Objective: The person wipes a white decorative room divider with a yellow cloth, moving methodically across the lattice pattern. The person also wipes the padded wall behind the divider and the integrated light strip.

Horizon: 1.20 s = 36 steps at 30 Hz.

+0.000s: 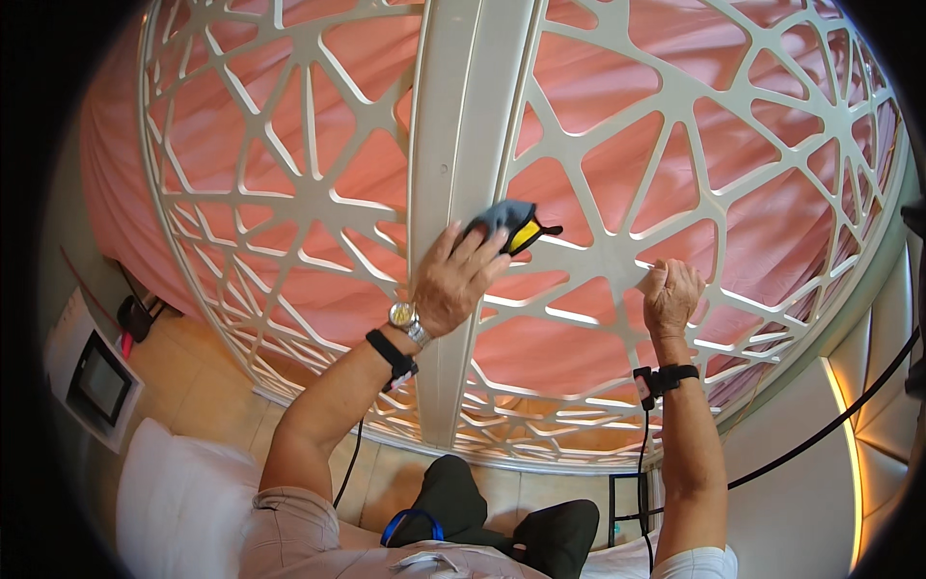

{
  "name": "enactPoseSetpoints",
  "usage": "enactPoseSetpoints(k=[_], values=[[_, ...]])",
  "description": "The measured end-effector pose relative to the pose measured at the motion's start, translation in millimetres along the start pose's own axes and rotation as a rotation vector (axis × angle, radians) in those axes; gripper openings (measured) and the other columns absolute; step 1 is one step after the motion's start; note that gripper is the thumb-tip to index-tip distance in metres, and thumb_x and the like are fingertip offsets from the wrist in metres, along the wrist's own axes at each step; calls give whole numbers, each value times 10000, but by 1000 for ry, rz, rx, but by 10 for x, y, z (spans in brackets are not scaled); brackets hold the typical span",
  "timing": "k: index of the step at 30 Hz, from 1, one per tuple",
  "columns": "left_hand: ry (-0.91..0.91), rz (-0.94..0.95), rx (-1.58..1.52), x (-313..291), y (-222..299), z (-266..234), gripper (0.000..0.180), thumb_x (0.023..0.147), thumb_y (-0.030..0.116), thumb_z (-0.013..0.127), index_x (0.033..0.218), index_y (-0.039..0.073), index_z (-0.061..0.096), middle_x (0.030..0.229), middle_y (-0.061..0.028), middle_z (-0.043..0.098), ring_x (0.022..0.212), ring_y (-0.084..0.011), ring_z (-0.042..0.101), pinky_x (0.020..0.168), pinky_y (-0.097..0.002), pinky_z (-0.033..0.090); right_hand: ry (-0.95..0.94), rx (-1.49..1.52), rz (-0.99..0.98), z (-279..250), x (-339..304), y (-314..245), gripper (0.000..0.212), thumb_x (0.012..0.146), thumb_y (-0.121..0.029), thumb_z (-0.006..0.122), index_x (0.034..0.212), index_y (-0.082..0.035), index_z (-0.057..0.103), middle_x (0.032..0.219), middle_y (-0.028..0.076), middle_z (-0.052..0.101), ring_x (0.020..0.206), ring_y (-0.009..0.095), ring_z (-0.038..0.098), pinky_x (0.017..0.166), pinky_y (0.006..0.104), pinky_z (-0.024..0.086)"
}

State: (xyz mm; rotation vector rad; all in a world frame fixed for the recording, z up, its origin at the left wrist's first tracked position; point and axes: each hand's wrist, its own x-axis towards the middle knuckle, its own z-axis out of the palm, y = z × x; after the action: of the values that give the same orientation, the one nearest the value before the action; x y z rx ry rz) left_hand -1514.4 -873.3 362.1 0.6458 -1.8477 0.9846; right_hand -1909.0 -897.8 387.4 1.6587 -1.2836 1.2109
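Note:
My left hand point(451, 280) holds a grey-blue cloth point(509, 216) with a yellow patch and black edging. It presses the cloth against the upright cream post point(461, 125) that runs between two lattice panels. A watch and a black strap sit on that wrist. Further right, my right hand point(673, 295) is closed on a strip of the right white lattice panel point(608, 255); its fingertips are partly hidden. A black strap with a small device and a cable is on the right wrist. Left of the post stands the other lattice panel point(311, 189).
Draped pink fabric point(666, 198) hangs behind the lattice. A white wrapped bundle point(183, 502) and a white box-shaped thing with a dark panel point(96, 378) lie at left. Tiled floor point(178, 362) shows below. A padded wall with a light strip point(841, 415) stands at right.

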Motion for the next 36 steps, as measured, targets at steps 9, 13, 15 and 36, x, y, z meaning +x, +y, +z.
enactPoseSetpoints(k=[9,13,15,36], values=[[-85,-222,112,-1104,95,-12,602,875,-9,725,1470,20,641,1599,-252,585,1493,-438,542,1297,-735,259,-14,2,7,-4,8,-25,341,1112,-307,507,973,-102,741,916,76,693,966,323,638,972,488,431],[-75,-340,95,-973,-60,-37,631,871,-1,722,1489,-42,601,1658,-291,496,1566,-502,422,1304,-754,215,-9,-18,-3,-1,0,0,345,1113,-310,504,968,-107,742,913,74,689,970,322,636,967,485,431],[19,-343,151,-692,-230,-41,736,915,92,769,1601,-11,523,1719,-241,438,1589,-424,419,1315,-714,220,-10,-14,-6,21,1,-2,346,1114,-312,503,968,-108,742,905,74,682,967,323,634,966,484,431],[-152,-134,53,-971,102,73,437,1016,121,675,1450,74,686,1642,-200,577,1585,-411,457,1288,-729,296,-19,-11,4,10,9,-31,332,1116,-300,486,954,-118,712,910,80,668,919,330,614,973,474,427]])
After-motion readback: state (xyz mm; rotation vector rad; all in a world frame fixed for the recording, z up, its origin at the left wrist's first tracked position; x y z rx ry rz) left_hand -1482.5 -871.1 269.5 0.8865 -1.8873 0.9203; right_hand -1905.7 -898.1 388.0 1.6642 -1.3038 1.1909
